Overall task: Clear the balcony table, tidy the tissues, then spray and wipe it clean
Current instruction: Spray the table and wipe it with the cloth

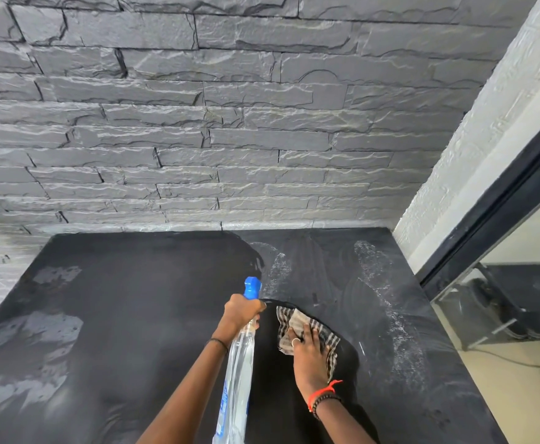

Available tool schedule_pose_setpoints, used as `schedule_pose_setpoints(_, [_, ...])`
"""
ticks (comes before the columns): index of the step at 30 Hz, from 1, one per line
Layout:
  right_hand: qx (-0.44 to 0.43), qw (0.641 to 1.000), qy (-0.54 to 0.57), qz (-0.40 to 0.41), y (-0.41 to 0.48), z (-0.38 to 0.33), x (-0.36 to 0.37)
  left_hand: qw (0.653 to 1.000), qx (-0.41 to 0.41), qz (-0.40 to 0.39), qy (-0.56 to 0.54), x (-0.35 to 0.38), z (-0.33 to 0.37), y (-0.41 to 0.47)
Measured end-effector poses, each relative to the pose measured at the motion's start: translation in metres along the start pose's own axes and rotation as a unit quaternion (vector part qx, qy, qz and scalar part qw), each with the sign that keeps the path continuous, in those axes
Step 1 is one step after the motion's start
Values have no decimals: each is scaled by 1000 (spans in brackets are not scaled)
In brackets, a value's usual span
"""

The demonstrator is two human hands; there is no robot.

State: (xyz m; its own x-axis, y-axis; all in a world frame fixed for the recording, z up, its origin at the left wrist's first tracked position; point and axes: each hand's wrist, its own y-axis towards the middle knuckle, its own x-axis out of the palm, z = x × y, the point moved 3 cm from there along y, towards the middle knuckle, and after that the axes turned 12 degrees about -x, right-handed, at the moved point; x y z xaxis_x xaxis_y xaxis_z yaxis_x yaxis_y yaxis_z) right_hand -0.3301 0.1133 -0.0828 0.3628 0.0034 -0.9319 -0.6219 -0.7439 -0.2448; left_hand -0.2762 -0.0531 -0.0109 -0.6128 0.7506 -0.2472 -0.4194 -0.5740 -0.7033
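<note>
The black table top (127,315) fills the lower half of the view, with wet patches and pale streaks on its right side. My left hand (241,310) grips the neck of a clear spray bottle (238,376) with a blue nozzle that points away from me. Just to its right, my right hand (308,346) lies flat on a checked cloth (297,323), which it presses onto the table. No tissues are in view.
A grey stone wall (198,123) stands right behind the table. On the right are a white textured wall (473,161) and a dark-framed glass pane (502,299). The table's left edge drops off at the far left.
</note>
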Motion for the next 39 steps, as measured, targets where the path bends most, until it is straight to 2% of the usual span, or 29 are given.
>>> schedule_pose_setpoints(22, [-7, 1000, -1, -11, -2, -4, -10, 999, 31, 14, 35, 16, 31, -4])
schedule_pose_setpoints(26, [3, 999, -23, -39, 2, -2, -7, 999, 41, 25, 20, 12, 34, 5])
schedule_pose_setpoints(27, [2, 999, -32, -27, 2, -4, -8, 999, 41, 23, 16, 10, 33, 7])
schedule_pose_setpoints(28, [-2, 999, -48, 18, 4, -7, -12, 999, 40, 21, 11, 7, 34, 10])
schedule_pose_setpoints(30, [-7, 999, -50, -15, 6, -8, 0, 999, 39, 20, 1, 2, 34, 12])
schedule_pose_setpoints(32, [-30, 998, -46, 30, 16, -16, 16, 999, 39, 27, -1, -4, 35, 15])
schedule_pose_setpoints(35, [-66, 997, -34, 16, 31, -38, 18, 999, 28, 43, -4, -16, 30, 26])
schedule_pose_setpoints(39, [-64, 998, -14, -1, 74, -49, 16, 998, 15, 56, -16, -30, 23, 36])
